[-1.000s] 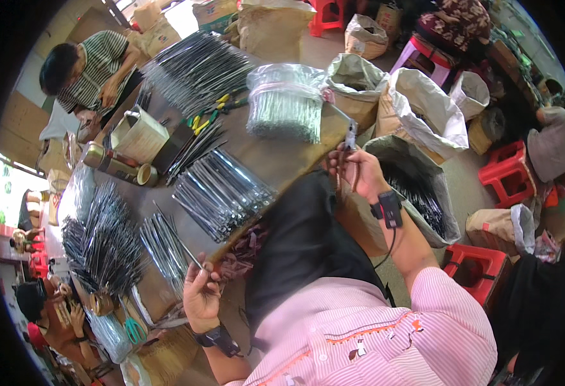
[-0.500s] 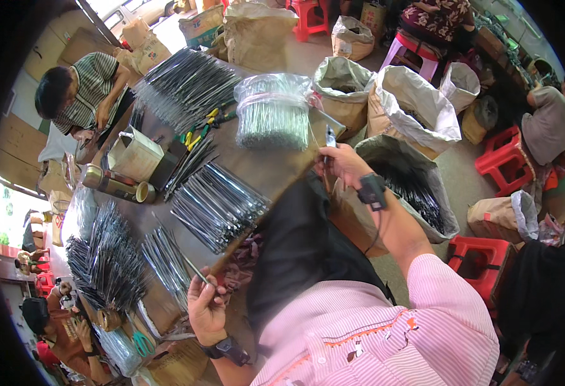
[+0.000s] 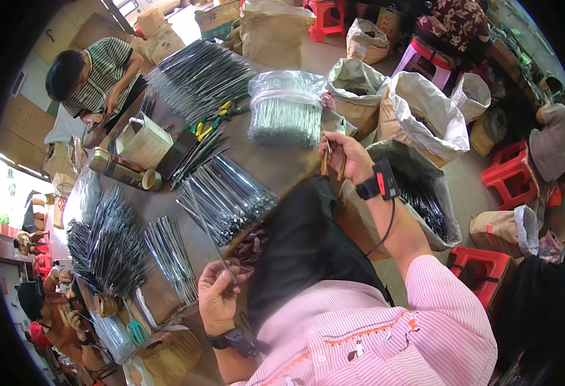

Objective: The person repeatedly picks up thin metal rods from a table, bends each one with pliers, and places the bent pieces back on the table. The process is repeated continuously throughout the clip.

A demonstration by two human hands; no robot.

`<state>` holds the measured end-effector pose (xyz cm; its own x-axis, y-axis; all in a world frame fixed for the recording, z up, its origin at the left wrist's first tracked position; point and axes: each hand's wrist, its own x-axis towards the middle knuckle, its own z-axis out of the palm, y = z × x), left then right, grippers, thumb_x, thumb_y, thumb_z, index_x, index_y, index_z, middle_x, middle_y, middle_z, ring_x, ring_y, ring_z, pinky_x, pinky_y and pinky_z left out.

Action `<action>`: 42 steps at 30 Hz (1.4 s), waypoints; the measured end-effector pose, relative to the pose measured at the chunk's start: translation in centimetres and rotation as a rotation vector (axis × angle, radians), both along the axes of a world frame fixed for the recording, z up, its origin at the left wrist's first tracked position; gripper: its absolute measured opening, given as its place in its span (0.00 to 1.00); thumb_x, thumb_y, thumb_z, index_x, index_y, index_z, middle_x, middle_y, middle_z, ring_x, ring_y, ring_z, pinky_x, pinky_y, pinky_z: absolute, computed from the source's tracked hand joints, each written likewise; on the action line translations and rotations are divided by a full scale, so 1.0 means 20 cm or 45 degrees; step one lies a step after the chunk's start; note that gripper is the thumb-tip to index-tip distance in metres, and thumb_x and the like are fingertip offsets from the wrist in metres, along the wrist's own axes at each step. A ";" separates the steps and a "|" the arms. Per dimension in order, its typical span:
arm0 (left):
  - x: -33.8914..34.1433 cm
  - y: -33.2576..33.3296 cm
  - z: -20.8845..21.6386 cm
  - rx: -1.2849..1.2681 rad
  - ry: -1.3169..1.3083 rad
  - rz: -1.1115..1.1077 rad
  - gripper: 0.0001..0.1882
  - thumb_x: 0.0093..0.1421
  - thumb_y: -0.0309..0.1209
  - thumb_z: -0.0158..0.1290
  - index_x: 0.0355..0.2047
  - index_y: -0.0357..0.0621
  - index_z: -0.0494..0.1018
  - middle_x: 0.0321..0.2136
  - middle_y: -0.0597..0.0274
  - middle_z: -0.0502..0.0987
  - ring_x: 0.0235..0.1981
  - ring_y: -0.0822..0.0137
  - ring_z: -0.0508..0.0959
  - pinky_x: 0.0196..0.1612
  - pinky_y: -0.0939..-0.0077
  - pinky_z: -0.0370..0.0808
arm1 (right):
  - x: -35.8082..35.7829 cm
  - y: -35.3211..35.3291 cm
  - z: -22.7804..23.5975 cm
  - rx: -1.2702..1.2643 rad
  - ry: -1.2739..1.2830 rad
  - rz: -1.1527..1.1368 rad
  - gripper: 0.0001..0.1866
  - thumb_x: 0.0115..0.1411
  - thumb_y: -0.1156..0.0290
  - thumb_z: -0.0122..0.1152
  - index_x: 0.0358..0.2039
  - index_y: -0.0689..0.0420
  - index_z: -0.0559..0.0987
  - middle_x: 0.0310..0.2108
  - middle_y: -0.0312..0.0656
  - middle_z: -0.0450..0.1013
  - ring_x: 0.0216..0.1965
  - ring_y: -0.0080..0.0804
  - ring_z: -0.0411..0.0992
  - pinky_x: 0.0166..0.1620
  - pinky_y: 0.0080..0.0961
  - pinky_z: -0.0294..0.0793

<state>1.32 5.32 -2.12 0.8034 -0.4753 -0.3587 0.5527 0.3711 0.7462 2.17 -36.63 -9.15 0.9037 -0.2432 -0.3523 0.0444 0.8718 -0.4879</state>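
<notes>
My left hand (image 3: 220, 291) pinches the lower end of a long thin metal strip (image 3: 206, 225), which slants up over the table's near edge. In my right hand (image 3: 352, 156) is a small pair of pliers (image 3: 325, 165) with orange-brown handles, held beside the table edge; its jaws are hard to make out. Closest to the held strip lies a neat row of dark, shiny strips (image 3: 227, 196). To its left sits a smaller row of strips (image 3: 170, 257). Beyond my right hand stands a plastic-wrapped bundle of strips (image 3: 285, 119).
Heaps of dark strips (image 3: 105, 241) cover the table's left side, and another pile (image 3: 199, 80) lies at the back. A white container (image 3: 144, 141), a flask (image 3: 112, 165) and yellow-green pliers (image 3: 205, 128) stand between. Open sacks (image 3: 417, 122) crowd the right. A person (image 3: 102, 74) works opposite.
The strip in my left hand has swung more upright, and the hand sits slightly right and lower. My right hand has turned, and the pliers' jaws have tipped out of clear sight. The view has shifted slightly.
</notes>
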 end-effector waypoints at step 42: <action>-0.04 -0.23 -0.01 0.320 -0.327 -0.287 0.11 0.53 0.17 0.57 0.37 0.34 0.71 0.28 0.59 0.78 0.31 0.70 0.80 0.33 0.80 0.77 | -0.29 0.81 0.40 -0.873 -0.059 0.078 0.10 0.60 0.77 0.60 0.41 0.64 0.75 0.32 0.46 0.77 0.29 0.27 0.76 0.32 0.23 0.77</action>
